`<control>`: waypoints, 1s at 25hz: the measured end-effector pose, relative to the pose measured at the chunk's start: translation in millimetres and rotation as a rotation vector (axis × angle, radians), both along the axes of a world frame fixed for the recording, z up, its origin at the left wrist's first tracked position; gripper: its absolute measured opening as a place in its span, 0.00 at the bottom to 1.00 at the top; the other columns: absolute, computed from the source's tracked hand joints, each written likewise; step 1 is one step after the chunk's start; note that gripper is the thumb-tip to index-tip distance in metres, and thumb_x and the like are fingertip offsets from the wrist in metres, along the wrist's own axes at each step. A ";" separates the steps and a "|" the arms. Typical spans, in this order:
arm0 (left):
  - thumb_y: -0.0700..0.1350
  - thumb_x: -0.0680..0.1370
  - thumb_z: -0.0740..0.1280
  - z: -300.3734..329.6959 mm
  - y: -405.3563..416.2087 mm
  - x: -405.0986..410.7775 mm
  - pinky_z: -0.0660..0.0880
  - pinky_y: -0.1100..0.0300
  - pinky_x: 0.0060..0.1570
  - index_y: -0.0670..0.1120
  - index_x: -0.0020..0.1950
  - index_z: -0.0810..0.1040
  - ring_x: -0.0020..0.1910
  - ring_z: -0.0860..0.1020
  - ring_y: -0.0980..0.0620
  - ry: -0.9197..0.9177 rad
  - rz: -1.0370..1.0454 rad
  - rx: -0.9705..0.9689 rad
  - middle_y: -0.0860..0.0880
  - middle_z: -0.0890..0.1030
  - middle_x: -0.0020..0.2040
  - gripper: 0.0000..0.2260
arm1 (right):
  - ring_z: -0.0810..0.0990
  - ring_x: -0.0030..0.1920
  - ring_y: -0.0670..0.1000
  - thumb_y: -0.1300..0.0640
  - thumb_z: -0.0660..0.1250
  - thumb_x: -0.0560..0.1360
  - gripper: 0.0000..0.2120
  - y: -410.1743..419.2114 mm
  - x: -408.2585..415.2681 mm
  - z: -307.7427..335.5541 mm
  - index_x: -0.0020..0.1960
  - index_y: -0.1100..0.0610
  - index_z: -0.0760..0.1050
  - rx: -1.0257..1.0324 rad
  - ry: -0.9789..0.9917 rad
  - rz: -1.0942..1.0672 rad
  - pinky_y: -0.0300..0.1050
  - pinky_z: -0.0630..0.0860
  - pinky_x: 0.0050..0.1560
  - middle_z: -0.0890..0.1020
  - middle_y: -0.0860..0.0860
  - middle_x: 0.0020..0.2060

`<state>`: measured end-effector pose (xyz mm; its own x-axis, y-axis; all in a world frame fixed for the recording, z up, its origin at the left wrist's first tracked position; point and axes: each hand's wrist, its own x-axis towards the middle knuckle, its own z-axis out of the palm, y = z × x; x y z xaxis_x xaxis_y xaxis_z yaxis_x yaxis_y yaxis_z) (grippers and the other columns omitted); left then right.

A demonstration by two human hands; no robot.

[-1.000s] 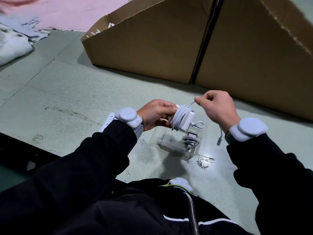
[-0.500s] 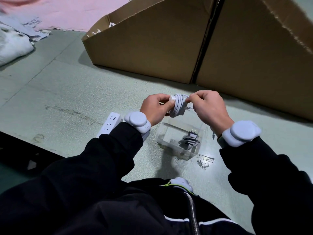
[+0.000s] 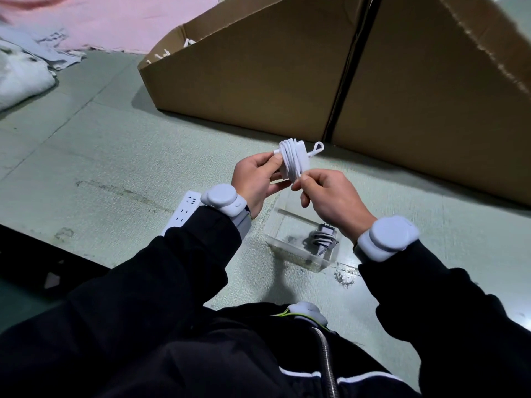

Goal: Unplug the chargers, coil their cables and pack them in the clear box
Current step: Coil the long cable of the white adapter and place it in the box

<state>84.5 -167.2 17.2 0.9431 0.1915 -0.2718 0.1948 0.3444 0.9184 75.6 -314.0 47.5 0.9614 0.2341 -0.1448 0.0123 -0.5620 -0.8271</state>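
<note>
Above the clear box (image 3: pixel 298 255), the left hand (image 3: pixel 255 183) grips the wound charger (image 3: pixel 294 163); the right hand (image 3: pixel 333 196) pinches its cable; light, rigid body, springy coils; best held across the wraps.

cardboard boxes (image 3: pixel 287 81), pink cloth (image 3: pixel 129 21), white bundle (image 3: pixel 20 73)

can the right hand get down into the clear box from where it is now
Probably yes. The right hand hovers just above the clear plastic box, whose top is open, but it pinches the white cable-wrapped charger with the left hand; a grey coiled charger already lies inside.
</note>
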 end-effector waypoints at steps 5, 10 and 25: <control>0.41 0.81 0.61 0.1 4.5 -3.9 0.81 0.49 0.47 0.39 0.49 0.79 0.38 0.83 0.47 0.027 -0.058 -0.174 0.43 0.80 0.41 0.09 | 0.70 0.22 0.41 0.49 0.61 0.79 0.16 -13.6 4.6 1.6 0.38 0.54 0.81 -0.119 0.007 0.044 0.35 0.66 0.28 0.80 0.48 0.28; 0.42 0.75 0.60 6.9 3.7 -6.5 0.80 0.49 0.47 0.36 0.54 0.76 0.37 0.80 0.45 0.071 -0.170 -0.231 0.43 0.78 0.40 0.12 | 0.75 0.29 0.45 0.48 0.64 0.77 0.14 -19.4 7.6 6.9 0.35 0.51 0.80 -0.273 -0.058 0.124 0.41 0.68 0.33 0.80 0.49 0.27; 0.57 0.70 0.65 13.6 6.4 -8.8 0.70 0.59 0.32 0.47 0.45 0.77 0.32 0.75 0.49 0.159 -0.332 -0.042 0.46 0.76 0.38 0.14 | 0.75 0.29 0.49 0.68 0.69 0.74 0.06 -44.8 19.5 11.8 0.40 0.59 0.78 0.316 0.238 0.213 0.40 0.73 0.32 0.78 0.52 0.28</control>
<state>75.8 -160.8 30.8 0.8973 -0.1324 -0.4211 0.4414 0.2750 0.8541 95.1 -358.7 59.3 0.8353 0.4917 -0.2461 -0.1113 -0.2871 -0.9514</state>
